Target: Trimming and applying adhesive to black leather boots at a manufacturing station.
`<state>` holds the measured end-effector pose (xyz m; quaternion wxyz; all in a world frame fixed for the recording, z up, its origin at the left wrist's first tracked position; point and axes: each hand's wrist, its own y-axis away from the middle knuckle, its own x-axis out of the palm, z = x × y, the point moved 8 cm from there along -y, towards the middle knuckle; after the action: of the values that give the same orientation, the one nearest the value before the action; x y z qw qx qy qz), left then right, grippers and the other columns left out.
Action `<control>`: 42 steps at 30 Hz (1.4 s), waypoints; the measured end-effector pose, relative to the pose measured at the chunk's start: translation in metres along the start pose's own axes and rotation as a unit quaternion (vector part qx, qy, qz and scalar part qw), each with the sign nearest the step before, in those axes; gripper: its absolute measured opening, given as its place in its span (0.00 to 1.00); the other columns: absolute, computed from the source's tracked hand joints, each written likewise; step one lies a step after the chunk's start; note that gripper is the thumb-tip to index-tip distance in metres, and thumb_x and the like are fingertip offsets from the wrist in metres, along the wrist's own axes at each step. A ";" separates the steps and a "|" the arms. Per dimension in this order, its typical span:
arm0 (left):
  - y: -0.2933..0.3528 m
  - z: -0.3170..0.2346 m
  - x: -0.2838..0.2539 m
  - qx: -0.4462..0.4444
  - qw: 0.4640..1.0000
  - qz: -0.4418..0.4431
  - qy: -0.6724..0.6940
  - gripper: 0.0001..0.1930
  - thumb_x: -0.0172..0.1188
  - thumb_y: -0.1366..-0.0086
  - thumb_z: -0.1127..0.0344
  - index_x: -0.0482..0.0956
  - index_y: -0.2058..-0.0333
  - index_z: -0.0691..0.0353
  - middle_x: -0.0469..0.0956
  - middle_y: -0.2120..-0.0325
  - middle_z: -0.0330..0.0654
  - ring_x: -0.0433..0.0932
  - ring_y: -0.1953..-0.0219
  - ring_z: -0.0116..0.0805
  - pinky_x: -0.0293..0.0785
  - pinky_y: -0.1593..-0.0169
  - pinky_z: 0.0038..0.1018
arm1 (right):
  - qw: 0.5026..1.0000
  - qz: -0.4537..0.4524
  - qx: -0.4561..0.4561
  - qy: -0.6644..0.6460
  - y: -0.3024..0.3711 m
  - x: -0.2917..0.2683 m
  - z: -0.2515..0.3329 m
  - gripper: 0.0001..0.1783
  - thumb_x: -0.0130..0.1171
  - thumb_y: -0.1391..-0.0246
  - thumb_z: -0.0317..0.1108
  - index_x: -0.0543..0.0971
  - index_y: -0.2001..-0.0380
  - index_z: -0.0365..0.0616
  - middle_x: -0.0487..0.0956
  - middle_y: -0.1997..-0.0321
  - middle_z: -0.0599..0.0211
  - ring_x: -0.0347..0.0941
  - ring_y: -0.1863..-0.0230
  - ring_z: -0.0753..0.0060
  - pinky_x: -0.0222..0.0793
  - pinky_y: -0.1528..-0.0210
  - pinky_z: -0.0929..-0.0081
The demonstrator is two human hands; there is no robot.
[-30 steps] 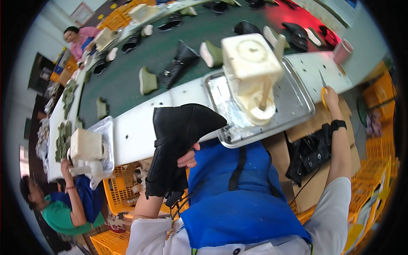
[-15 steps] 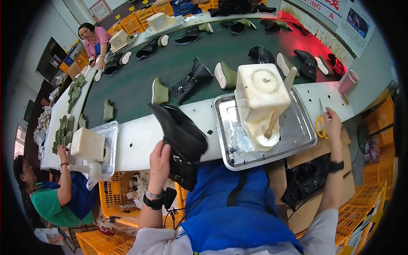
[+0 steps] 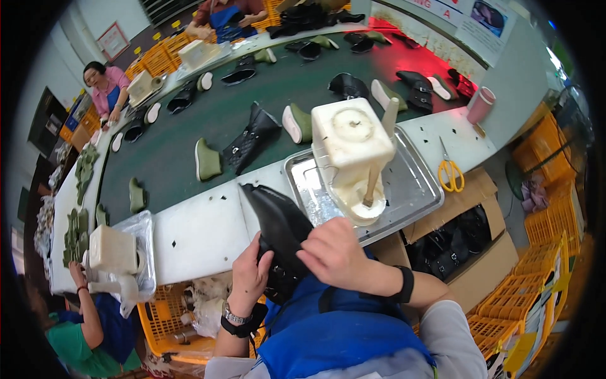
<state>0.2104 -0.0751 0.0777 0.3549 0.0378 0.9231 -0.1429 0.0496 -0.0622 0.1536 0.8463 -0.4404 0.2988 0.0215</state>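
Observation:
A black buckled boot upper (image 3: 276,218) is held in front of my blue apron, over the near edge of the white table. My left hand (image 3: 250,270) grips its lower part, thumb on the side facing me. From the right, my right hand (image 3: 334,252) has its fingers curled in and pinching at the edge of the boot upper; its fingertips are partly hidden. Beyond my right hand stands a cream glue pot (image 3: 353,136) with a brush (image 3: 371,189) in its spout, set on a metal tray (image 3: 413,211). Yellow-handled scissors (image 3: 451,175) lie right of the tray.
A green conveyor belt (image 3: 170,167) carries black boot uppers and green shoes with pale soles. Below right, an open carton (image 3: 489,278) holds black uppers. A pink cup (image 3: 481,105) stands at the far right. Co-workers sit left and across; orange crates (image 3: 517,316) stack beside me.
My right hand has moved from beside the scissors to the boot upper, and the scissors stay on the table. The boot upper is now lower and closer to me. The view has shifted.

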 end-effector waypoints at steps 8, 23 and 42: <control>0.001 -0.019 0.019 0.086 0.995 -0.049 -0.010 0.48 0.67 0.60 0.58 0.50 0.43 0.68 0.66 0.55 0.56 0.66 0.52 0.53 0.60 0.48 0.39 | 0.999 -0.031 -0.023 -0.024 0.003 0.028 0.019 0.05 0.60 0.64 0.27 0.73 0.80 0.41 0.66 0.86 0.69 0.63 0.83 0.69 0.63 0.66 0.71; -0.010 -0.002 -0.024 0.016 0.996 -0.081 0.028 0.50 0.73 0.66 0.68 0.52 0.44 0.66 0.70 0.54 0.50 0.71 0.53 0.39 0.67 0.51 0.30 | 0.970 -0.054 0.224 -0.075 0.035 -0.058 -0.095 0.11 0.57 0.56 0.25 0.76 0.66 0.38 0.76 0.71 0.63 0.72 0.70 0.70 0.67 0.65 0.77; 0.006 0.046 -0.012 -0.239 0.882 0.146 0.379 0.47 0.74 0.71 0.69 0.61 0.47 0.67 0.70 0.54 0.42 0.68 0.53 0.34 0.63 0.48 0.28 | 0.939 -0.005 0.341 -0.039 0.058 -0.067 -0.191 0.11 0.58 0.55 0.36 0.75 0.76 0.38 0.73 0.84 0.59 0.72 0.82 0.64 0.65 0.78 0.73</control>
<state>0.2500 -0.0824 0.0519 -0.0068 0.1376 0.9773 0.1608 -0.1160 -0.1568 0.0633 0.9568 -0.1253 0.2532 -0.0686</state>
